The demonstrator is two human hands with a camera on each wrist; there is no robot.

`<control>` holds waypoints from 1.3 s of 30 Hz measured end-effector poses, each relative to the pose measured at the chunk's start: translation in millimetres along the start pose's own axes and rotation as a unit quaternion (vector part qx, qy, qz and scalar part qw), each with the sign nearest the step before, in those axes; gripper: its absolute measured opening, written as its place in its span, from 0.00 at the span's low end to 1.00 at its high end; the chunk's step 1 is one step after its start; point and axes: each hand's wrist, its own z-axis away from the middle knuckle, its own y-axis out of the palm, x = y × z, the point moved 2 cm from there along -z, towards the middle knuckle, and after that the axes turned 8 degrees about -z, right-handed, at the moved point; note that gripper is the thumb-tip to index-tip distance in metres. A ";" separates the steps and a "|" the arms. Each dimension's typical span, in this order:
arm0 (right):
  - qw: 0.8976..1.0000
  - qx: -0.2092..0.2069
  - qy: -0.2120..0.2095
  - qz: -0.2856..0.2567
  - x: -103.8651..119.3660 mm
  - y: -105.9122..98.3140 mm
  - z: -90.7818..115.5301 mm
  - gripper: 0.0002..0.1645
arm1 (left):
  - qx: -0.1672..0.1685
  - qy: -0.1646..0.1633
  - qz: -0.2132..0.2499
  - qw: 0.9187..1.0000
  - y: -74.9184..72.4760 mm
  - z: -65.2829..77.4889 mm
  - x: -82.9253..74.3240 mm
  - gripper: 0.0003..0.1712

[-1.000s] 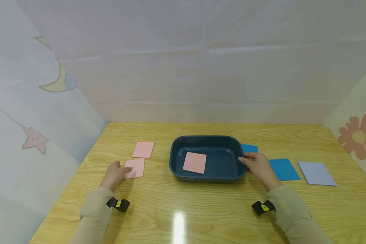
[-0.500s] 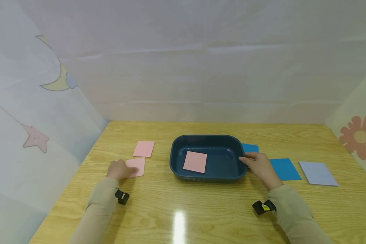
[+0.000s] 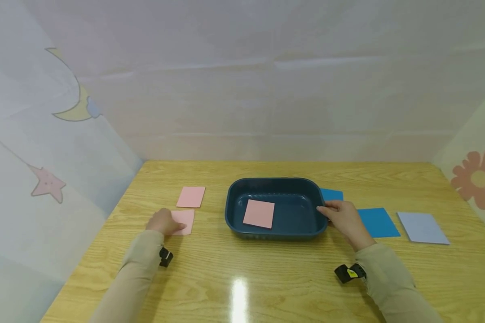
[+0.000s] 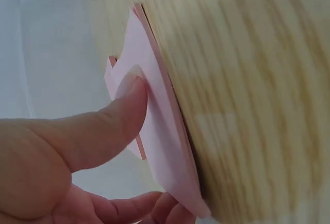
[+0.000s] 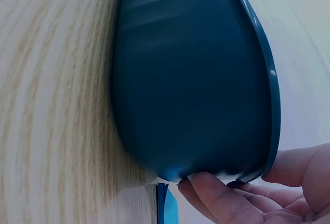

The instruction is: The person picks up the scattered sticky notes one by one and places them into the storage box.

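Plainly, the left hand (image 3: 161, 221) has a pink pad (image 3: 184, 219) pinched at the left of the desk (image 3: 210, 278). Looking down from the head, I see the thumb on top; only the left wrist view shows fingertips curled at the edge and a darker pink layer beneath. Across the way, the right hand (image 3: 345, 222) clasps the end of a dark blue tray (image 3: 275, 236), thumb inside. The right wrist view reveals fingers against its outer wall, but hides the pink square (image 3: 258, 214) lying within.
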 end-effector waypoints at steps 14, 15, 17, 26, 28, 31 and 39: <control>1.000 0.008 0.001 -0.003 -0.4 2.2 0.7 0.35 | 0.010 -0.008 0.108 0.994 9.6 -3.4 6.5 0.24; 1.000 0.008 0.001 -0.004 -0.1 2.3 0.8 0.35 | 0.003 -0.016 0.126 0.992 9.7 -2.4 7.4 0.22; 1.000 0.008 0.001 -0.004 -0.1 2.3 0.6 0.36 | -0.011 -0.032 0.166 0.986 9.4 -0.2 9.3 0.20; 1.000 0.002 -0.005 0.003 -0.5 1.9 1.6 0.35 | -0.042 -0.034 0.247 0.968 -2.0 10.3 11.9 0.22; 1.000 0.002 -0.007 0.005 -0.1 1.3 1.8 0.35 | -0.043 -0.033 0.254 0.966 -4.1 11.9 12.3 0.22; 1.000 0.002 -0.006 0.004 1.2 0.8 2.4 0.35 | -0.043 -0.035 0.273 0.960 -6.1 14.1 13.3 0.21; 1.000 0.008 -0.002 0.001 1.9 0.0 2.0 0.36 | -0.033 -0.042 0.317 0.947 -9.6 20.1 14.1 0.23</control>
